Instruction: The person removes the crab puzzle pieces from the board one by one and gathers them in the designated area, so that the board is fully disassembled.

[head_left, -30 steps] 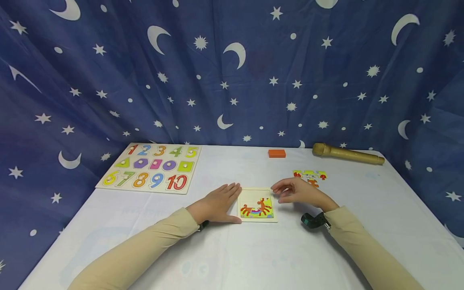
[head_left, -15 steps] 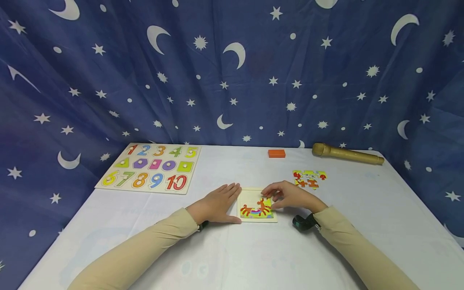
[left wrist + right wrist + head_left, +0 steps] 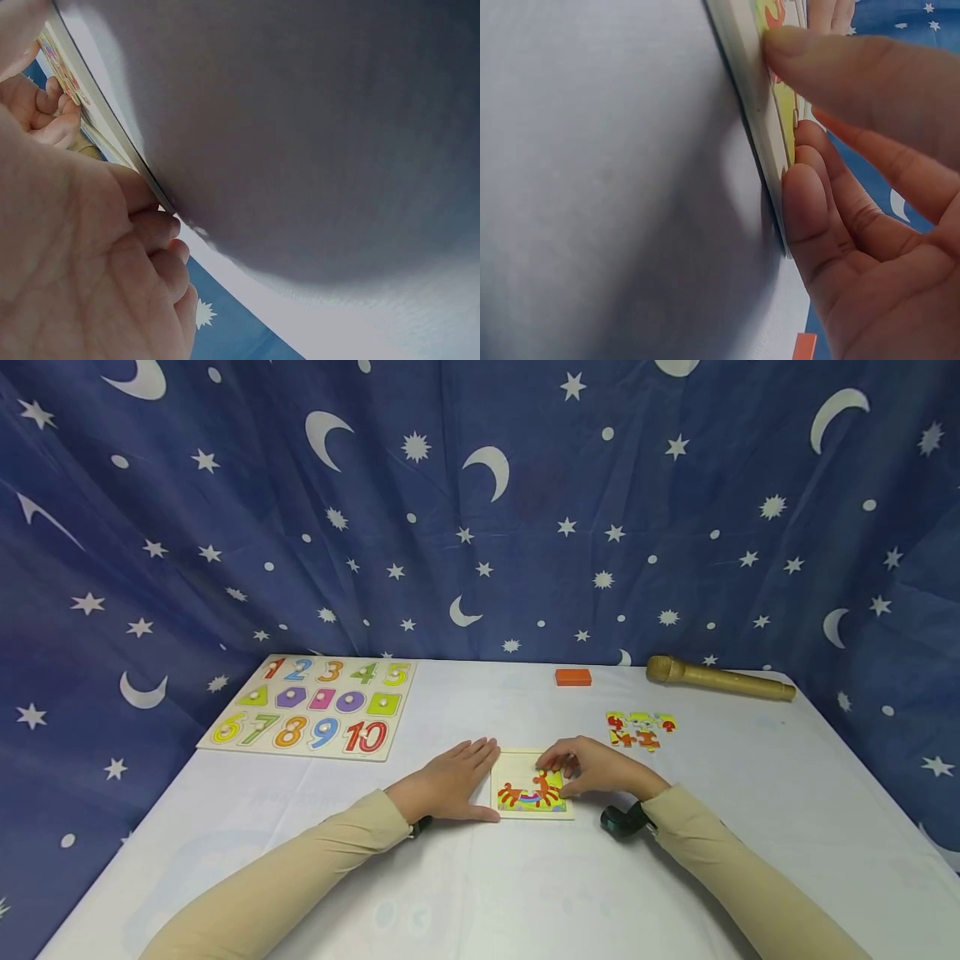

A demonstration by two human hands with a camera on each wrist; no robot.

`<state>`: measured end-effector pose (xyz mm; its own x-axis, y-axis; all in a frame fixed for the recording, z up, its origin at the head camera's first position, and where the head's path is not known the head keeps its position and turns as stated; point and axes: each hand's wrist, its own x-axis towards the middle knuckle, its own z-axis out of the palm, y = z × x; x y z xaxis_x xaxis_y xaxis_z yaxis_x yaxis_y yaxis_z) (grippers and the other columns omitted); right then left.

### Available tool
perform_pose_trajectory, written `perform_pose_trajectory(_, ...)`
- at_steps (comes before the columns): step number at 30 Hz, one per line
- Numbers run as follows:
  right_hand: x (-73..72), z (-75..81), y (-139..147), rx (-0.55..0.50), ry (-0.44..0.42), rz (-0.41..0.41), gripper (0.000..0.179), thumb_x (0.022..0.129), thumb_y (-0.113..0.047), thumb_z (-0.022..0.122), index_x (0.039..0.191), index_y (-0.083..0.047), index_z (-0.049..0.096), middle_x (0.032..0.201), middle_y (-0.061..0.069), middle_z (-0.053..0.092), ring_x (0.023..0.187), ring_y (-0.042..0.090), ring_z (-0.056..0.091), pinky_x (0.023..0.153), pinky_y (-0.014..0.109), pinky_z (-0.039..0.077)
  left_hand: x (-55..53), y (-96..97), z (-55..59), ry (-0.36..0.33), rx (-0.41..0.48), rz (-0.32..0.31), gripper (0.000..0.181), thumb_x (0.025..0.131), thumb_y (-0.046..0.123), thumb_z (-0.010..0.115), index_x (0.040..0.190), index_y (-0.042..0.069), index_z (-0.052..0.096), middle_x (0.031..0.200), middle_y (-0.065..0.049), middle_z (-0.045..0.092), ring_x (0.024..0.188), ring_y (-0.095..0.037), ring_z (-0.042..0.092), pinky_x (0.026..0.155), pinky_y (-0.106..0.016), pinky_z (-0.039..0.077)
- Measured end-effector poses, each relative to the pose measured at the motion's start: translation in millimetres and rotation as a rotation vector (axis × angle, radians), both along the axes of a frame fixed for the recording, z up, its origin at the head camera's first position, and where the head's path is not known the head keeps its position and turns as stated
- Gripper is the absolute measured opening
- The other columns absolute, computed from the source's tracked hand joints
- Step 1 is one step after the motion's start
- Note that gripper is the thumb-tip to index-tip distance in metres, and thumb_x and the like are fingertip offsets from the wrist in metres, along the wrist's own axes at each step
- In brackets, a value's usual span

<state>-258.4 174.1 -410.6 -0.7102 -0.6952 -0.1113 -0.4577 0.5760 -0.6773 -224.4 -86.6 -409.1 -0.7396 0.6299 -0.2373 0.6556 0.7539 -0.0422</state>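
Note:
A small square puzzle board (image 3: 517, 762) lies mid-table, its lower part filled with pieces showing an orange horse. My left hand (image 3: 450, 781) rests flat along its left edge, fingers extended; in the left wrist view that hand (image 3: 82, 255) touches the rim. On the board's right side my right hand (image 3: 600, 768) has curled fingers and thumb about the puzzle piece (image 3: 550, 782) with the horse's head. Up close, the right thumb (image 3: 840, 67) lies on the picture and the other fingertips meet the board's edge. Part of the piece is hidden by the fingers.
Several loose puzzle pieces (image 3: 641, 731) lie right of the board. Behind are an orange block (image 3: 573, 677) and a gold-brown microphone-shaped object (image 3: 720, 680). A number puzzle board (image 3: 303, 708) lies at the back left, against a starry blue curtain (image 3: 420, 568).
My right hand has moved left from beside the puzzle board onto its right part, uncovering some loose pieces. My left hand has stayed where it was.

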Motion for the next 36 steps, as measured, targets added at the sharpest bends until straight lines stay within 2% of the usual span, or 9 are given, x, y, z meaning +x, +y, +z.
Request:
perform_pose_trajectory(16,4.2,2.5,-2.0,-0.028,0.03,-0.013,0.04,0.071,-0.001,0.077,0.109,-0.008,0.068,0.1,0.004,0.065,0.082,0.012,0.055,0.074,0.023,0.051,-1.5,-0.2,-0.7,0.001,-0.002,-0.008,0.098,0.083,0.071,0.045,0.15,0.005,0.018,0.158,-0.009,0.016,0.147,-0.023,0.015,0.121,-0.036,0.015)
perform_pose_trajectory(30,6.1,2.5,-2.2,-0.002,0.065,-0.08,0.035,0.069,-0.006,0.081,0.102,-0.008,0.07,0.099,0.005,0.061,0.077,0.011,0.054,0.071,0.02,0.052,-0.1,-0.5,1.1,0.001,0.009,-0.008,0.098,0.083,0.071,0.046,0.15,0.005,0.019,0.158,-0.01,0.017,0.147,-0.023,0.016,0.121,-0.036,0.016)
perform_pose_trajectory(36,7.5,3.2,-2.1,0.003,0.083,-0.078,0.034,0.068,-0.006,0.081,0.1,-0.008,0.07,0.095,0.003,0.064,0.075,0.01,0.054,0.069,0.021,0.052,1.0,-0.2,1.4,0.004,0.006,-0.002,0.098,0.082,0.072,0.046,0.15,0.005,0.019,0.158,-0.009,0.018,0.147,-0.022,0.016,0.121,-0.035,0.016)
